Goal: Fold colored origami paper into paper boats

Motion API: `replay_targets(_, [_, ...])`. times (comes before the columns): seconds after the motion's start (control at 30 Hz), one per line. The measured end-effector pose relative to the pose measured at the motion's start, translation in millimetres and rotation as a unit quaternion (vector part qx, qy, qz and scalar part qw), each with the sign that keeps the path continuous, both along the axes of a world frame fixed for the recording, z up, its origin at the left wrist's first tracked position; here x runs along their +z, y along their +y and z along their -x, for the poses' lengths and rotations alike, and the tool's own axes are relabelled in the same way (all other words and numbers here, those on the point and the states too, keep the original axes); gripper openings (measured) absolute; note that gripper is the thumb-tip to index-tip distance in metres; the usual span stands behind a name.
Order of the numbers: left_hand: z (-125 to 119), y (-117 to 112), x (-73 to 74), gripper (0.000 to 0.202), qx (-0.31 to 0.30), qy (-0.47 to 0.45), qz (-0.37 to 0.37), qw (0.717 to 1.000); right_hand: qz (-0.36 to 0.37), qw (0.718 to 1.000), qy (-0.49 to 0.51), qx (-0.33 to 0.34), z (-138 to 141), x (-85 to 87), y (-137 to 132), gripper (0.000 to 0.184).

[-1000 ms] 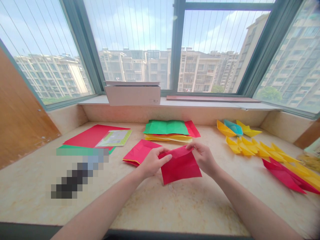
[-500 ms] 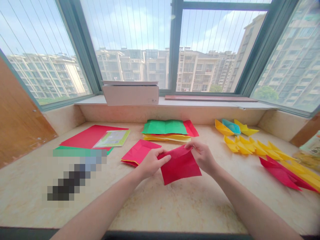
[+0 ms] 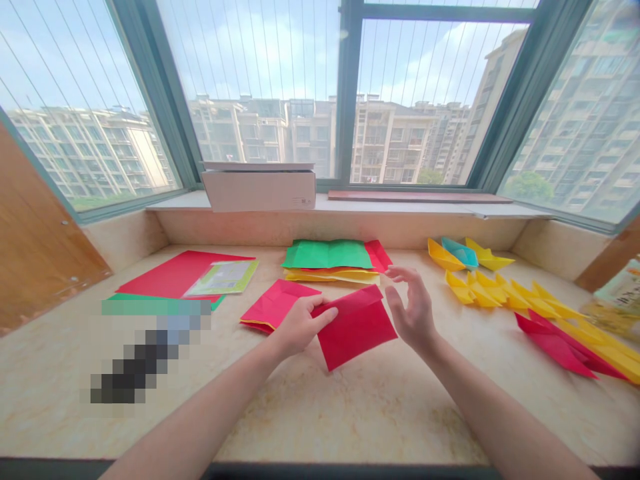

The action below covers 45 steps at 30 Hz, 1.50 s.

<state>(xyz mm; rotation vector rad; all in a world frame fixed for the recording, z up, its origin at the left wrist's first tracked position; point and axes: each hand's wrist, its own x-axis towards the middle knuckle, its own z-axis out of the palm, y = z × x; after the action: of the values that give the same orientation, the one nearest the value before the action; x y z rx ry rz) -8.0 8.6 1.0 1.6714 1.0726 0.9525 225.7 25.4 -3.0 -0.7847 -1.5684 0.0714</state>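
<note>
The held paper (image 3: pixel 355 335) was plain red; the paper stack (image 3: pixel 327 255) showed green, red and yellow; the paper boats (image 3: pixel 487 290) were yellow, red and turquoise; the box (image 3: pixel 260 191) was white; the counter (image 3: pixel 375 417) was cream with tan mottling.

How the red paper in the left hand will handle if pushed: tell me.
The red paper is probably light: the left hand alone holds it. It seems fairly stiff, its free end barely drooping. A push might flex the fold along its top.
</note>
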Motion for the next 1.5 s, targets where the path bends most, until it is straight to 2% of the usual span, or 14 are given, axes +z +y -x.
replay_targets(0.13, [1, 1, -2.2, 0.033, -0.004, 0.001, 0.007, 1.0, -0.019, 0.998, -0.059, -0.008, 3, 3.6, -8, 0.03])
replay_targets(0.3, [2, 2, -3.8, 0.034, -0.004, -0.001, 0.006, 1.0, -0.026, 0.997, -0.079, 0.007, 5, 6.9, -11, 0.031])
replay_targets(0.57, [-2, 0, -1.8, 0.031, 0.007, -0.014, 0.01, 1.0, -0.038, 0.985, -0.163, 0.032, 10, 2.7, -18, 0.034])
replay_targets(0.67, [-2, 3, -4.4, 0.03, 0.042, -0.077, -0.01, 0.996, -0.03, 0.984, -0.173, 0.022, 15, 3.1, -22, 0.031])
replay_targets(0.83, [1, 10, -5.5, 0.034, 0.157, -0.175, -0.01, 0.972, 0.018, 0.991, -0.126, -0.03, 18, 0.0, -14, 0.027])
replay_targets(0.9, [0, 9, -2.7, 0.035, 0.165, -0.211, -0.009, 0.963, 0.05, 0.992, -0.109, -0.049, 17, -6.0, -7, 0.028])
replay_targets(1.03, [-5, 3, 2.1, 0.04, 0.142, -0.232, 0.006, 0.962, 0.179, 0.979, -0.097, -0.002, 18, -20.0, 2, 0.043])
replay_targets(1.13, [-8, -1, 1.7, 0.043, 0.086, -0.222, 0.025, 0.971, 0.24, 0.966, -0.074, 0.057, 23, -24.1, 0, 0.046])
replay_targets(1.23, [-10, -5, 0.7, 0.046, 0.014, -0.203, 0.044, 0.978, 0.243, 0.965, -0.045, 0.089, 28, -21.0, -6, 0.047])
replay_targets(1.33, [-11, -9, 1.6, 0.05, -0.035, -0.177, 0.067, 0.981, 0.231, 0.968, -0.038, 0.089, 29, -16.2, -10, 0.047])
replay_targets(1.5, [-15, -13, 4.7, 0.044, -0.039, -0.193, 0.072, 0.978, 0.159, 0.983, -0.059, 0.071, 26, -14.3, -10, 0.046])
